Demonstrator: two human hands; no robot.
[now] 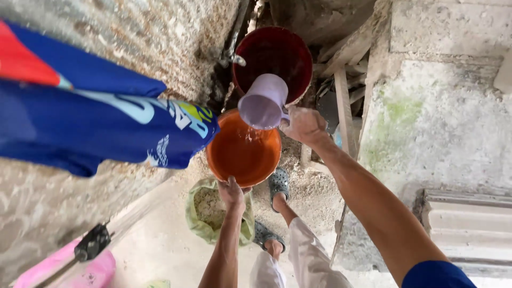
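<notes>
My right hand (305,125) grips the handle of a pale purple plastic cup (263,101), tipped so that water falls from it into an orange basin (224,162). My left hand (233,192) holds the near rim of that basin and keeps it lifted. Just beyond the basin stands a dark red bucket (296,58), with a small metal tap (234,58) at its left rim. My feet in grey-green clogs (278,182) stand on the sandy floor below.
A green sack of pale grain (205,210) sits open beneath the basin. A blue and red cloth (90,122) hangs at left against a rough wall. Wooden planks (344,106) lean at the back. Concrete blocks (442,128) rise at right. A pink object (69,269) lies bottom left.
</notes>
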